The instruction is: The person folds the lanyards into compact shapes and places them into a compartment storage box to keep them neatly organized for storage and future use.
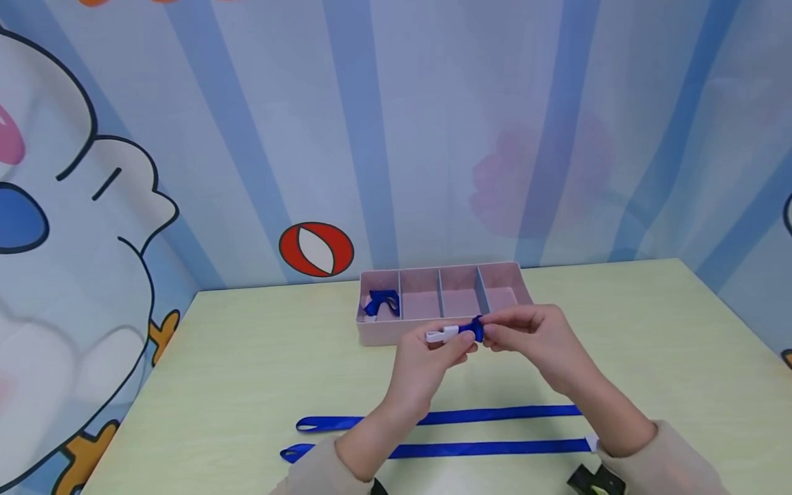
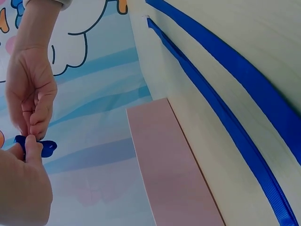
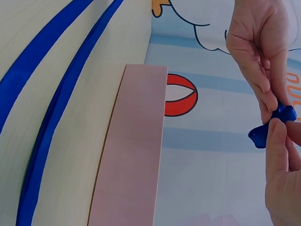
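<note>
A small blue lanyard bundle (image 1: 476, 328) with a white clip (image 1: 441, 335) is held between both hands, raised in front of the pink box. My left hand (image 1: 427, 364) pinches it near the clip, thumb on top. From the other side, the fingertips of my right hand (image 1: 544, 344) grip the blue ribbon. Blue folds of the lanyard (image 3: 257, 136) stick out past the fingers in the right wrist view; fingers hide its middle. Two more blue lanyards (image 1: 501, 414) (image 1: 489, 450) lie stretched side by side on the table below the hands, partly covered by the forearms.
Behind the hands stands a pink divided box (image 1: 383, 333). Its leftmost compartment contains another folded blue lanyard (image 1: 385, 300). A black object (image 1: 597, 480) is at the near edge by the right sleeve. A printed curtain (image 1: 421, 137) backs the pale table (image 1: 247, 357).
</note>
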`<state>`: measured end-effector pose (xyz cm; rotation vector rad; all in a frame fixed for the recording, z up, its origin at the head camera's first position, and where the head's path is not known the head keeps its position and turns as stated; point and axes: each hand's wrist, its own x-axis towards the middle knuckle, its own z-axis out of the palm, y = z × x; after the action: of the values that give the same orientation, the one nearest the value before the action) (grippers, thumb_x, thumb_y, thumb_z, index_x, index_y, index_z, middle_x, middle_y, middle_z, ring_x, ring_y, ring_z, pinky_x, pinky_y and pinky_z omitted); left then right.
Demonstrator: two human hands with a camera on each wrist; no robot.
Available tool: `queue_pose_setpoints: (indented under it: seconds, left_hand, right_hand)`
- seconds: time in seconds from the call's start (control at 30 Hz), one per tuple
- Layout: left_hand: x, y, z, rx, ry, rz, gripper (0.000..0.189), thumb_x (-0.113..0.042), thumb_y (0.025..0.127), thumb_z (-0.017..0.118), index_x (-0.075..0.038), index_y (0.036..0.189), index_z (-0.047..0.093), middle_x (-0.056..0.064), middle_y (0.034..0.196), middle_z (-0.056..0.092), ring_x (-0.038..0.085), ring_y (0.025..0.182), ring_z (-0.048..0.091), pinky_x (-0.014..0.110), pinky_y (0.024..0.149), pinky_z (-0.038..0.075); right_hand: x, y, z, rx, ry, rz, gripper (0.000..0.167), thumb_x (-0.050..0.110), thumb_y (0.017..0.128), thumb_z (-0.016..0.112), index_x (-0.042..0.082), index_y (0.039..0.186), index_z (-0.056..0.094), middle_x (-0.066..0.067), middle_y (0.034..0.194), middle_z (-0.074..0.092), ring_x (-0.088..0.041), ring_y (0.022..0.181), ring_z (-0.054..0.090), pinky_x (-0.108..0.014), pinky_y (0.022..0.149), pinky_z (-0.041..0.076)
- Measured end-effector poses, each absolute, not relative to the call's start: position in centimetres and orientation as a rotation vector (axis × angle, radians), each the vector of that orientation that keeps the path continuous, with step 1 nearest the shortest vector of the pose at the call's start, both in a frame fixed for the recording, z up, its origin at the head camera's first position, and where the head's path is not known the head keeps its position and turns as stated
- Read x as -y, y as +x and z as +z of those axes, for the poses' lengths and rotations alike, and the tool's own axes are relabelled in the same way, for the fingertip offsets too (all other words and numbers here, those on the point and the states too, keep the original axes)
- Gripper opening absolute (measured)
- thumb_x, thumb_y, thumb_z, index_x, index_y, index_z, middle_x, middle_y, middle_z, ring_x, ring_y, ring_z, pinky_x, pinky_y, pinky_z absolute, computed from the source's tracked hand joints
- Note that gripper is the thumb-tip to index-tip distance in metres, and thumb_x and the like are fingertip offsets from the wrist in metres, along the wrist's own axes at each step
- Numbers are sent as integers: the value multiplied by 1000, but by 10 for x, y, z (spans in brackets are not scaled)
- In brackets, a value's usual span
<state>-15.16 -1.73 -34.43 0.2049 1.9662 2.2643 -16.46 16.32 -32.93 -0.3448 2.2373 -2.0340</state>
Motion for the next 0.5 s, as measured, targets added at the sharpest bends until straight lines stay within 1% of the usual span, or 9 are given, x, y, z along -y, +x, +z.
queue_pose_setpoints:
  seconds: [0.1, 0.2, 0.33, 0.5]
  left_hand:
    - [17, -152, -344, -1987, 227, 2258, 25, -13, 87, 66, 0, 107, 67, 12, 98, 68, 21, 88, 67, 30, 81, 53]
    - [17, -151, -343, -2025, 275, 2248, 25, -13, 86, 67, 0, 107, 67, 12, 98, 68, 21, 86, 67, 31, 79, 54]
    - [15, -150, -342, -2084, 306, 2214, 26, -16, 83, 70, -4, 106, 69, 8, 98, 67, 19, 87, 66, 30, 78, 54]
    - [14, -152, -342, -2089, 273, 2226, 26, -21, 82, 72, -6, 103, 69, 7, 95, 68, 18, 86, 66, 30, 78, 54]
  right_hand:
    - [-164, -164, -330, -2219, -351, -2045, 33, 11, 85, 68, -14, 106, 61, -4, 90, 70, -18, 81, 68, -29, 77, 54]
    - [-163, -163, -331, -2265, -327, -2034, 33, 13, 83, 71, -11, 104, 64, -6, 91, 70, -20, 81, 67, -29, 76, 54]
    - [-159, -161, -331, -2378, -299, -2012, 30, 15, 82, 73, -7, 101, 65, -10, 90, 69, -20, 78, 67, -28, 73, 55]
    - [-154, -160, -332, -2530, -362, -1973, 25, 11, 80, 73, -3, 99, 66, -12, 85, 66, -18, 72, 64, -27, 67, 55]
